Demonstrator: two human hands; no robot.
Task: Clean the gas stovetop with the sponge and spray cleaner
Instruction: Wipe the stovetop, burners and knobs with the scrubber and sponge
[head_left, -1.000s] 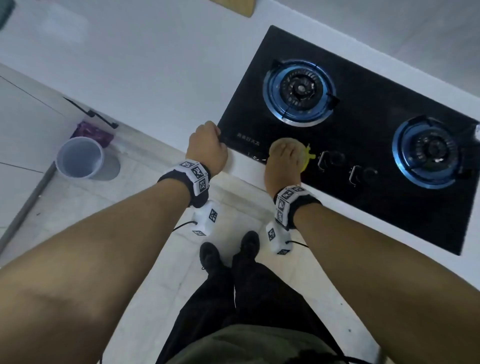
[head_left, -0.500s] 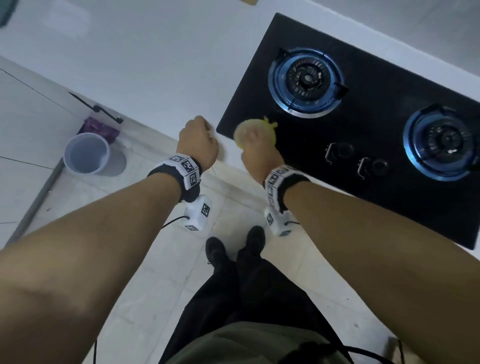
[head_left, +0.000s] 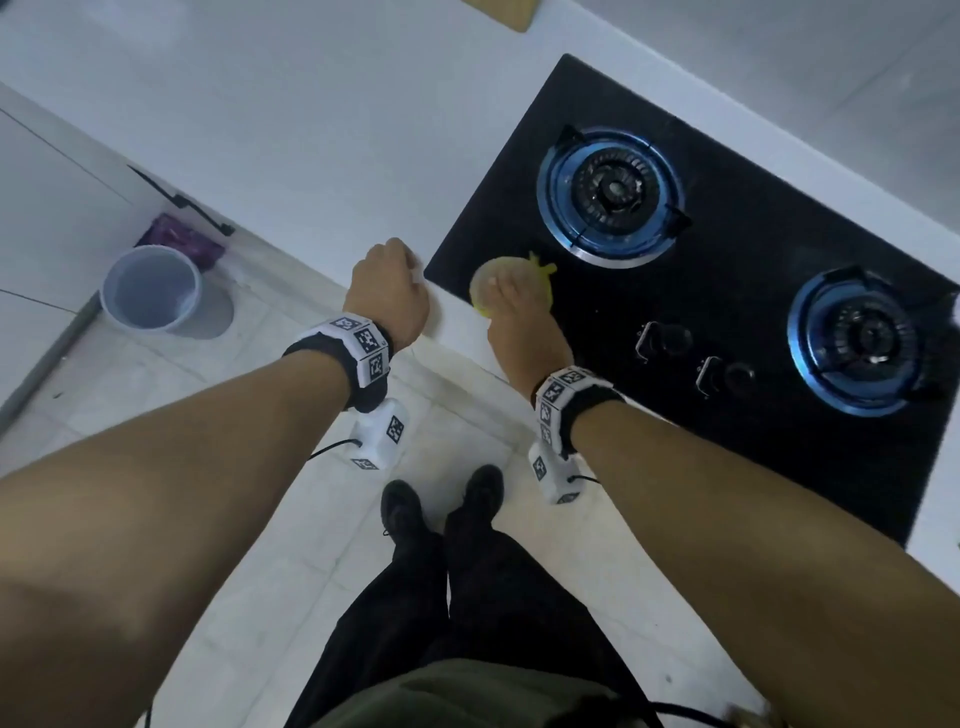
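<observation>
Pressed flat under the right hand (head_left: 524, 317), a round yellow sponge (head_left: 491, 291) lies on the near left corner of the black glass stovetop (head_left: 737, 441), the fingers spread over it and holding it down; how far they curl round its rim cannot be told. Left hand (head_left: 389, 291) rests as a loose fist on the front edge of the white counter (head_left: 270, 135), just beside the stovetop's left corner, holding nothing that shows. Both wrists carry black bands with white marker blocks (head_left: 382, 434) and thin cables. On the glass, a left burner (head_left: 610, 197) ringed in blue sits just beyond the sponge, and a right burner (head_left: 865, 343) with the same blue ring lies well apart to the right. Between them, nearer the front edge, are two dark knobs (head_left: 670, 340) side by side. Pale counter wraps the stovetop on its left and far sides, and a tan object (head_left: 501, 13) shows at the top edge. Below the counter, light floor tiles (head_left: 234, 545) run under the person's dark trousers and black shoes (head_left: 400, 506). A grey bucket (head_left: 150, 288) stands on the floor at left, with something purple (head_left: 182, 241) just behind it.
</observation>
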